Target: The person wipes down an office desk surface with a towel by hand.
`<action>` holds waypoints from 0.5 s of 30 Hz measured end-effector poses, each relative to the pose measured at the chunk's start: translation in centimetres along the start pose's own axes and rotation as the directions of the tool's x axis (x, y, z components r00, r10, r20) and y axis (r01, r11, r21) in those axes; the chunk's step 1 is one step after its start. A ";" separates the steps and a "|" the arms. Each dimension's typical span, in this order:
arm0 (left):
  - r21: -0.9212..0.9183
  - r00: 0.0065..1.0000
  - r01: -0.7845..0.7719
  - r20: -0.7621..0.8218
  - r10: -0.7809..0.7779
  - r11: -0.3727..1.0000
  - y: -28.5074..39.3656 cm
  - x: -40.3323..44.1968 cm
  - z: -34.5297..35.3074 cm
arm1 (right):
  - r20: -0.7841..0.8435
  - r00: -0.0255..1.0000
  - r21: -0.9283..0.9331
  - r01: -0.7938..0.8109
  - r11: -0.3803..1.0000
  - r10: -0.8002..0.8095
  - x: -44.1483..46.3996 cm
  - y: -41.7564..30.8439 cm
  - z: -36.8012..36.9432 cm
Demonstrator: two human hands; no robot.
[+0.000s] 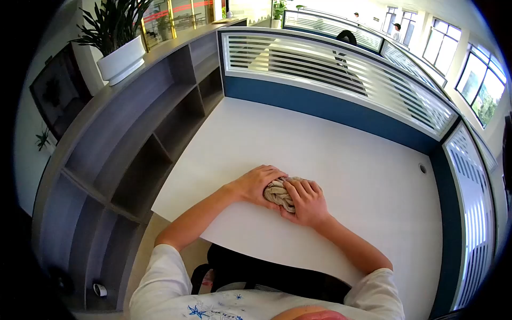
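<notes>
L hand (256, 184) & R hand (308, 204) cupped round a bunched beige cloth (278, 194), holding it btwn them. It's over the white desk (346, 149), twd near side; underside hidden, prob. touching.

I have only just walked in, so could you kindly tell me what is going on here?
A person at the white desk is holding a bundled beige cloth, the left grip curled against its left side and the right grip covering part of its right side. Open shelves stand to the left, with a potted plant on top.
</notes>
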State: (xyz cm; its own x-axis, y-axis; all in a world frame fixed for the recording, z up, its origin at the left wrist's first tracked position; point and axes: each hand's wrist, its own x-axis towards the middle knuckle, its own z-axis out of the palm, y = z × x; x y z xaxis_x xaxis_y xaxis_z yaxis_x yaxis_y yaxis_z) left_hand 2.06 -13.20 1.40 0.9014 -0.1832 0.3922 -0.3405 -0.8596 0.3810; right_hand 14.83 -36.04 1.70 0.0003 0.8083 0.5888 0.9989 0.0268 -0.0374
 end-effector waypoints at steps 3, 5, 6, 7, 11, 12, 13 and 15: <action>-0.032 1.000 0.021 -0.012 -0.021 0.999 0.8 -0.1 -0.3 | 0.042 0.999 0.042 0.008 0.999 -0.010 0.2 0.0 -0.5; -0.029 0.998 0.047 -0.028 -0.047 0.999 1.2 -0.3 -0.3 | 0.125 0.992 0.124 -0.012 0.992 -0.004 1.1 0.4 -2.4; 0.019 0.999 -0.001 -0.051 0.002 1.000 1.5 -0.3 -0.5 | 0.166 0.986 0.238 -0.065 0.969 0.026 1.7 0.7 -3.8; 0.066 0.996 -0.049 -0.074 0.054 0.997 2.0 -0.2 -0.8 | 0.211 0.976 0.344 -0.122 0.931 0.050 2.2 1.1 -5.4; 0.437 0.903 -0.281 -0.179 0.389 0.854 2.8 0.6 0.1 | 0.245 0.928 0.588 -0.372 0.718 0.280 2.2 4.0 -6.5; 0.498 0.872 -0.314 -0.185 0.452 0.809 3.0 0.9 0.3 | 0.153 0.960 0.473 -0.278 0.836 0.233 2.2 4.7 -6.4; 0.556 0.838 -0.342 -0.185 0.514 0.757 3.1 1.1 0.4 | 0.225 0.949 0.499 -0.307 0.811 0.221 2.0 5.2 -6.1; 0.625 0.791 -0.370 -0.176 0.586 0.687 3.1 1.0 0.8 | 0.369 0.911 0.541 -0.371 0.755 0.183 1.7 6.1 -5.2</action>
State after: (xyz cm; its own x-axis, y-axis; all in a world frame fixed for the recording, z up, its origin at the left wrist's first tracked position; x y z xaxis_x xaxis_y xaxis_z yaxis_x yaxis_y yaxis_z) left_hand 2.06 -16.44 2.33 0.4658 -0.5649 0.6811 -0.4007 -0.8209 -0.4068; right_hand 21.19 -37.54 6.69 0.1663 0.9586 0.2312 0.7287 0.0385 -0.6837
